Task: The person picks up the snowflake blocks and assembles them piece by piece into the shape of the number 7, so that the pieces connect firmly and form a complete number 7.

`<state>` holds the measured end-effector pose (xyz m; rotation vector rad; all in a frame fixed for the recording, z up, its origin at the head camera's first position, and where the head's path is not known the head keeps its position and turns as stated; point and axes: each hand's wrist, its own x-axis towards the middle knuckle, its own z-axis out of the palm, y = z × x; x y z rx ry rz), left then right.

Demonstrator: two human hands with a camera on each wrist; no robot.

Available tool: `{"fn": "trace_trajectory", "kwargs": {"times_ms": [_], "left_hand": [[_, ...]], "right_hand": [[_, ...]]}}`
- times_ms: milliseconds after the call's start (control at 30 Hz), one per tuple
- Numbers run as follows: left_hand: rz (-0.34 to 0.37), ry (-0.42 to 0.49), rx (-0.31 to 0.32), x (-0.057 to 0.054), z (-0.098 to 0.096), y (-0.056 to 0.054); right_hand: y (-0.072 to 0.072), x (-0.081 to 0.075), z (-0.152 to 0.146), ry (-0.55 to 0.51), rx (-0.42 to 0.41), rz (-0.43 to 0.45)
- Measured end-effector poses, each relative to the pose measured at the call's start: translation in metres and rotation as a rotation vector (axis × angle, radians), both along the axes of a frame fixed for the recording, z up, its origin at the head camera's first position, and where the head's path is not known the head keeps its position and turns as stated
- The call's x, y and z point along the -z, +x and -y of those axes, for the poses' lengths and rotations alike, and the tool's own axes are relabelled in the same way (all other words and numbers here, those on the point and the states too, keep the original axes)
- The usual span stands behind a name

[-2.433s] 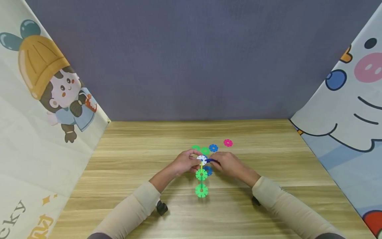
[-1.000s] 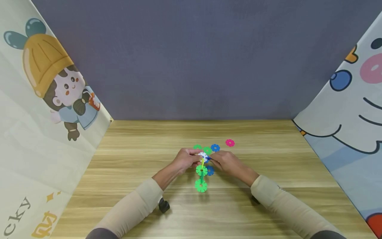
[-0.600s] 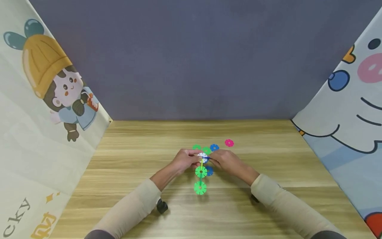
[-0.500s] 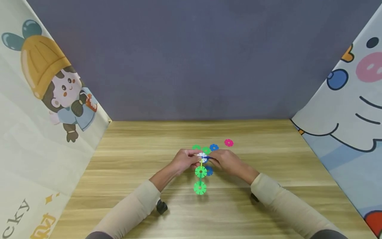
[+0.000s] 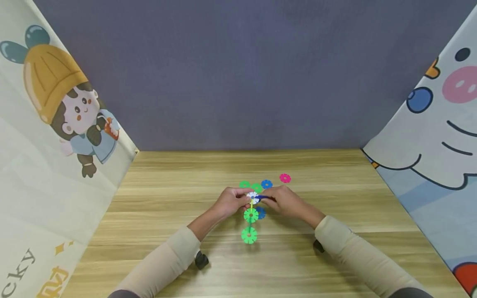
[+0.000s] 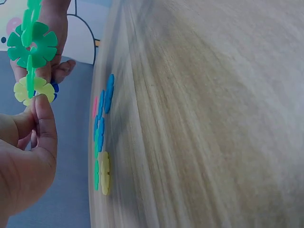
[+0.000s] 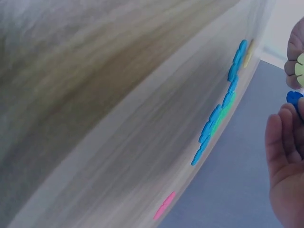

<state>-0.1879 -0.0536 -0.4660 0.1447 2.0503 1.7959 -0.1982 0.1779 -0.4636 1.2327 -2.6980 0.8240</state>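
Over the middle of the wooden counter [image 5: 167, 198], both hands are up off the surface working on a little chain of plastic flower discs [image 5: 250, 217]. Left hand [image 5: 232, 201] has its grip clamped on the top of the chain, thumb and fingertips pinching around a white disc [image 5: 252, 197]. Below that hang two green discs, one under the other, joined edge to edge, with the lowest one close to the counter. From the left wrist view the chain [image 6: 31, 50] dangles green over a pale yellowish piece just past the thumb.

Right hand [image 5: 285, 202] comes in from the other side, fingers curled and pinching a dark blue disc [image 5: 262, 197] right up against the white one. Can't tell if the two are actually slotted together, fingers cover the joint.

Loose pieces lie flat on the counter just beyond the hands: a couple of green ones [image 5: 250, 186], a blue one [image 5: 266, 183], and a pink disc [image 5: 285, 178] a bit off to the right by itself. Another blue disc [image 5: 261, 213] sits under the hands beside the chain.
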Motion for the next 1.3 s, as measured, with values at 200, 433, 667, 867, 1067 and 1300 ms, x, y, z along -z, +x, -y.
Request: {"fn": "trace_trajectory", "kwargs": {"times_ms": [200, 433, 667, 867, 1067, 1300], "left_hand": [[-0.013, -0.007, 0.007, -0.001, 0.002, 0.0], [0.027, -0.001, -0.039, -0.001, 0.004, 0.0], [0.048, 0.011, -0.073, -0.001, 0.009, -0.001], [0.051, 0.01, -0.06, -0.002, 0.011, -0.002], [0.061, 0.016, -0.063, -0.002, 0.013, -0.001], [0.061, 0.02, -0.063, 0.0, 0.014, -0.002]], "right_hand": [[-0.003, 0.001, -0.001, -0.031, 0.004, 0.042], [-0.007, -0.002, -0.002, 0.026, 0.053, 0.044], [-0.014, -0.002, -0.012, 0.076, 0.085, 0.059], [-0.02, 0.001, -0.016, 0.118, 0.138, 0.08], [-0.028, 0.005, -0.017, 0.15, 0.148, 0.106], [-0.034, 0.014, -0.016, 0.218, 0.136, 0.143]]}}
